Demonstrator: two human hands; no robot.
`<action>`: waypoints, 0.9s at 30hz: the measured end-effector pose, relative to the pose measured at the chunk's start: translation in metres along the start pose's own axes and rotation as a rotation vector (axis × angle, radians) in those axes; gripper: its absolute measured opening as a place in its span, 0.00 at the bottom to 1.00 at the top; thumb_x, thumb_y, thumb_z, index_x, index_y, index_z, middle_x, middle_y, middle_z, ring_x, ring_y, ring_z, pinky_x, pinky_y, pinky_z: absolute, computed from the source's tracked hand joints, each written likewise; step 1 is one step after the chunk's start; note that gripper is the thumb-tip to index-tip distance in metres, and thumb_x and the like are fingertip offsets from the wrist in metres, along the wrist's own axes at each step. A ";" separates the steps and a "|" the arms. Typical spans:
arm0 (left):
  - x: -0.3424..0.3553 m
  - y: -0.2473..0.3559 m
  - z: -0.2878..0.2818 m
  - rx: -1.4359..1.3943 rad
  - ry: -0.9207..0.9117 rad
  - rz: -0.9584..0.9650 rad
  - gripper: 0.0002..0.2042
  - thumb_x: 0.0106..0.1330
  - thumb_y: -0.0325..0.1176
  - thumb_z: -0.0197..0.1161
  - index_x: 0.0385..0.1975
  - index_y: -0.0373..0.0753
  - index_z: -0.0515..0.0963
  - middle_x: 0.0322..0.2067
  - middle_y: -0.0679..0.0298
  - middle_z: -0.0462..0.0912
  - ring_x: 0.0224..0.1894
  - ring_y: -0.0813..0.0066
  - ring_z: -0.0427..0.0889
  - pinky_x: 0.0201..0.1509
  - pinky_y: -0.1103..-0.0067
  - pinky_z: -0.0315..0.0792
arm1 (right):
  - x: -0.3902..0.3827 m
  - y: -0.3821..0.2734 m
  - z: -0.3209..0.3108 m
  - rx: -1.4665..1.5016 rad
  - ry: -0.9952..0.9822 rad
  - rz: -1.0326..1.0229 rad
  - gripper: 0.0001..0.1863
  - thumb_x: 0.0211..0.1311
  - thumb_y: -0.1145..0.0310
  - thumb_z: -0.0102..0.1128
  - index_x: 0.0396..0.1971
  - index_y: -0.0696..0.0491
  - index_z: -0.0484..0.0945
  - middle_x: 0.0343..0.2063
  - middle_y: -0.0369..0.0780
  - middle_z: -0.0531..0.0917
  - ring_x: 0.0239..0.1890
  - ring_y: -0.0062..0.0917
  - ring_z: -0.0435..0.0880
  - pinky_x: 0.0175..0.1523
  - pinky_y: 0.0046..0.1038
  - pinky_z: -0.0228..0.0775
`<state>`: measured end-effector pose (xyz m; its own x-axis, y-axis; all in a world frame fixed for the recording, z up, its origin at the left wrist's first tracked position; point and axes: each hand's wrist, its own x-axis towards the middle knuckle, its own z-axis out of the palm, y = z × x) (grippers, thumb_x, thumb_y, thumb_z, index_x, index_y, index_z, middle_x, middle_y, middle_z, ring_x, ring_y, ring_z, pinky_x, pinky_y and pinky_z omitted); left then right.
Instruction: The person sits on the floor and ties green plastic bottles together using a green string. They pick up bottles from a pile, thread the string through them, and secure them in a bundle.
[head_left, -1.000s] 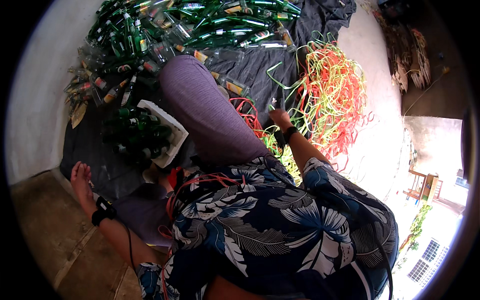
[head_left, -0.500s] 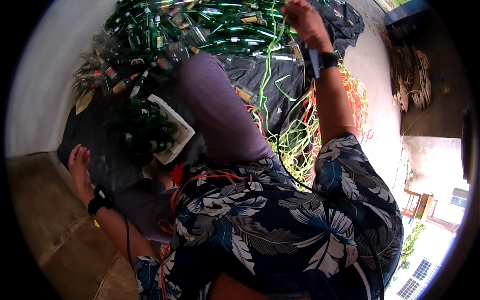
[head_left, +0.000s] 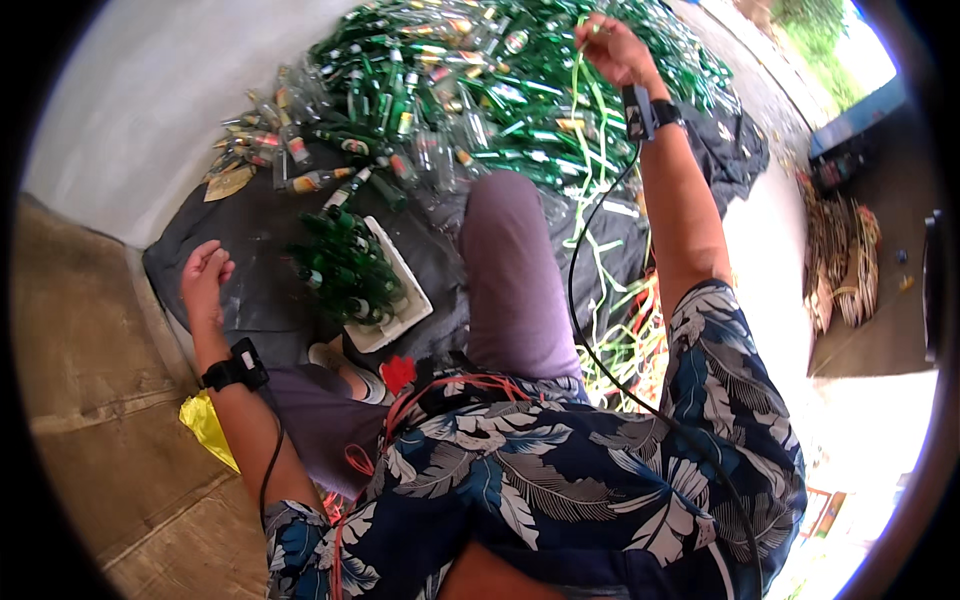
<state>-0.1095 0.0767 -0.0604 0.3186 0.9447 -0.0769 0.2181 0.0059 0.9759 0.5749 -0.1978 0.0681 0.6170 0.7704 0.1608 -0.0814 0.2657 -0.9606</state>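
High on the right, my right hand (head_left: pixel 617 52) is raised over the heap of bottles, its fingers pinched on a pale green plastic strap (head_left: pixel 602 130). The strap hangs down in long loose lengths toward the tangled green and red straps (head_left: pixel 625 375) beside my leg. Out to the left, my left hand (head_left: pixel 207 283) hovers above the black sheet (head_left: pixel 255 235), fingers loosely bent and somewhat apart, with nothing visible in them. Between my left hand and my raised knee, a white foam box (head_left: pixel 412 300) stands against a cluster of green glass bottles (head_left: pixel 348 270).
A large heap of green and clear glass bottles (head_left: pixel 520 90) covers the far side. A pale wall (head_left: pixel 130 120) rises at left, beside brown boards (head_left: pixel 90 400). Yellow plastic (head_left: pixel 207 430) lies by my left forearm. Bundled flattened cardboard (head_left: pixel 845 260) stands at right.
The view has shifted, showing more of the bottle heap. My left hand's fingers have gone from stretched to loosely bent. The right hand still holds the strap high.
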 end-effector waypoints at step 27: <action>-0.071 0.113 0.214 -0.677 -0.919 -0.010 0.19 0.73 0.34 0.57 0.60 0.33 0.70 0.42 0.59 0.83 0.49 0.69 0.80 0.62 0.70 0.68 | -0.084 0.069 0.299 -0.410 -0.252 -0.173 0.09 0.70 0.69 0.60 0.43 0.56 0.83 0.33 0.36 0.89 0.37 0.17 0.88 0.37 0.20 0.81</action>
<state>0.0898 -0.0602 0.0121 0.9350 0.3483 0.0662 -0.2289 0.4506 0.8629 0.2832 -0.0711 0.0557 0.3821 0.8644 0.3269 0.3502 0.1919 -0.9168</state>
